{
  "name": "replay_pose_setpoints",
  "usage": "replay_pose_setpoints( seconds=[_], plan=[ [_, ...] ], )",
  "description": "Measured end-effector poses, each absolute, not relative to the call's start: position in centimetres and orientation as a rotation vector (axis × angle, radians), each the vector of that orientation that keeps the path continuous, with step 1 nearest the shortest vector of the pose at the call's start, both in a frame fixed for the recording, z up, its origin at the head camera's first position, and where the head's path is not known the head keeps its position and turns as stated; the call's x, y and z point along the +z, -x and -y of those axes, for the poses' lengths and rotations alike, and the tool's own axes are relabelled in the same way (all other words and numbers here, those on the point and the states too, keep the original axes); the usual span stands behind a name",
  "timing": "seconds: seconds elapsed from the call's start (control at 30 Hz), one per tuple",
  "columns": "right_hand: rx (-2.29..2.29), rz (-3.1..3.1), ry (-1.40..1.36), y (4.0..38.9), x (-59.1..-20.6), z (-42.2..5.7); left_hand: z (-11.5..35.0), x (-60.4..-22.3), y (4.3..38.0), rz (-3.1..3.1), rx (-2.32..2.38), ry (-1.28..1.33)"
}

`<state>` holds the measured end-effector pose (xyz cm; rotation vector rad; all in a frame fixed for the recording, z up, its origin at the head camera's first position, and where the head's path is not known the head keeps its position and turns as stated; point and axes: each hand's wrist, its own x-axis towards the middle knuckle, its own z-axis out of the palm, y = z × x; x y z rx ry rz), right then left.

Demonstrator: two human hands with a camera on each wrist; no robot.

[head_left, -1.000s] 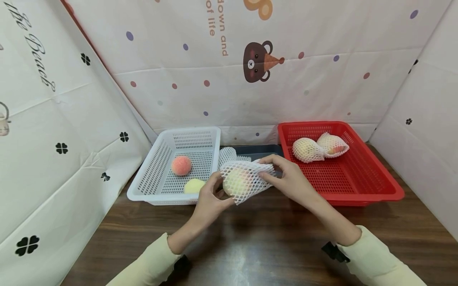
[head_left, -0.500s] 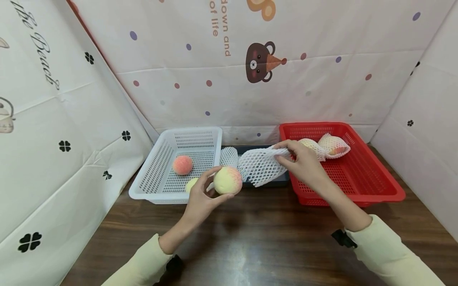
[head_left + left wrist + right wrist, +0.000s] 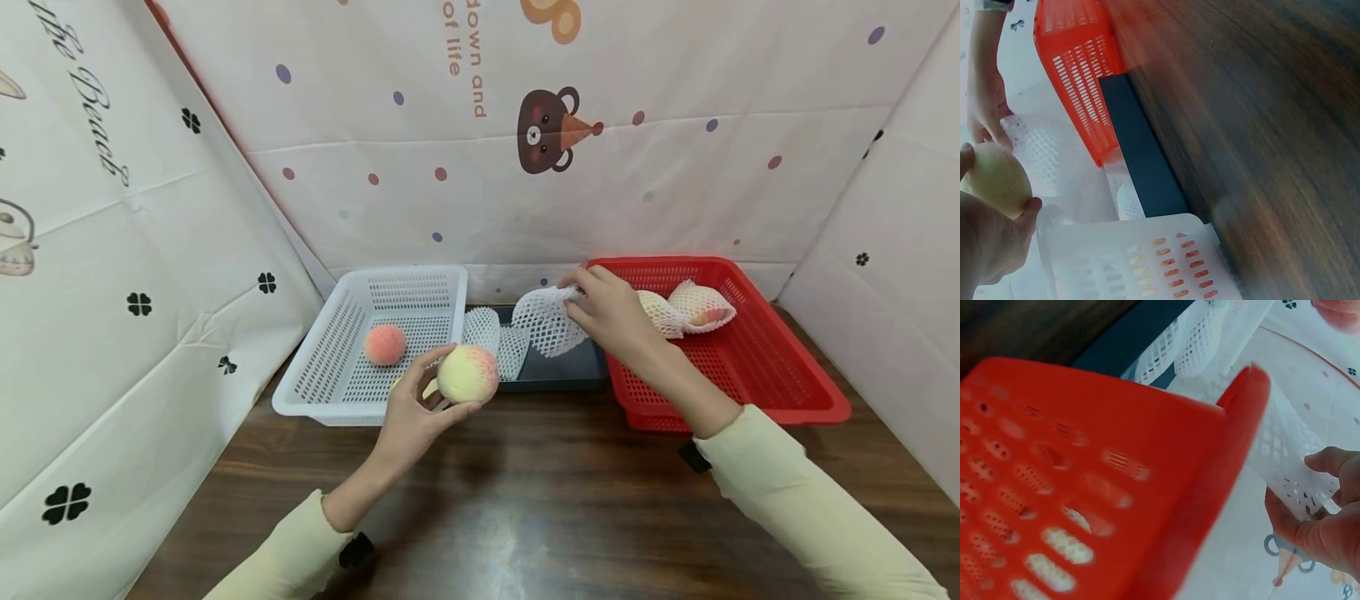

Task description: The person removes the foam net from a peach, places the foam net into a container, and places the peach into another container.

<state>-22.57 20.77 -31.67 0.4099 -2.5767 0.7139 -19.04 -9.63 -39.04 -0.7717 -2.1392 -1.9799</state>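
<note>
In the head view my left hand [image 3: 414, 408] grips a pale yellow peach [image 3: 467, 374] with a pink blush, bare of any net, in front of the white basket's right corner. The left wrist view shows the same peach [image 3: 999, 178] between thumb and fingers. My right hand [image 3: 611, 312] pinches one end of a white foam fruit net [image 3: 551, 321], which hangs over the dark tray [image 3: 558, 367]. Seen from the right wrist, that foam net [image 3: 1294, 456] is drawn together at the fingertips [image 3: 1321, 461].
The white basket [image 3: 300, 408] on the left holds a pink peach [image 3: 385, 345] and a yellow one, mostly hidden behind my left hand. Other foam nets [image 3: 483, 327] lie in the tray. In the red basket [image 3: 795, 400] sit two net-wrapped peaches [image 3: 701, 307]. Brown wooden table [image 3: 570, 508] in front.
The peach has come out of the foam net. My left hand has drawn it slightly left, while my right hand has carried the net away and back over the tray.
</note>
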Motion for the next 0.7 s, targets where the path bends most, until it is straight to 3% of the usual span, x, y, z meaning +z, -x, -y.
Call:
replay_pose_setpoints(
  seconds=[0.4,0.7],
  plan=[
    [0.314,2.762,-0.390,28.8,-31.2,-17.1,9.9,-39.0,19.3,2.138,-1.957,0.763],
    [0.181,2.896,-0.280,30.8,-31.2,-14.0,10.2,-39.0,19.2,2.130,-1.944,0.772]
  ],
)
